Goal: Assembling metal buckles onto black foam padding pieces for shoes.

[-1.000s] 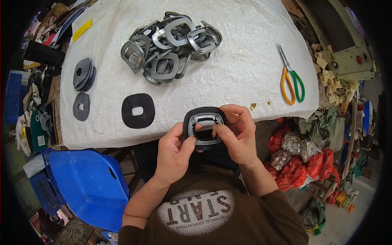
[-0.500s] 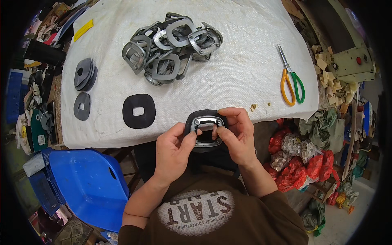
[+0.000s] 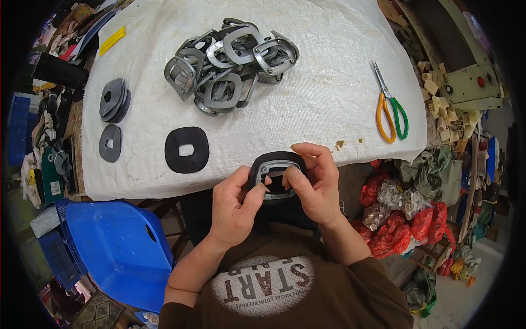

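Between my hands, just off the table's near edge, is a metal buckle frame (image 3: 267,165) with a black fabric piece (image 3: 282,156) behind it and around its outer rim. My left hand (image 3: 234,205) grips the left side, thumb on the frame. My right hand (image 3: 318,186) holds the right side, its thumb pressing at the inner edge of the opening and its forefinger at the far rim. A flat black rounded piece with a square hole (image 3: 187,164) lies on the table to the left. Beyond it is a heap of silvery metal frames (image 3: 223,90).
On the white-covered table (image 3: 329,98) lie scissors (image 3: 389,107) at right, a stack of grey pieces (image 3: 112,98) with a single grey piece (image 3: 110,151), and a yellow strip (image 3: 112,40). A blue bin (image 3: 118,247) stands below left; red plastic bags (image 3: 392,233) lie below right.
The frame and fabric have tilted in my hands, and the black far rim shows broader. My right thumb has shifted slightly left along the opening. Things on the table have not moved.
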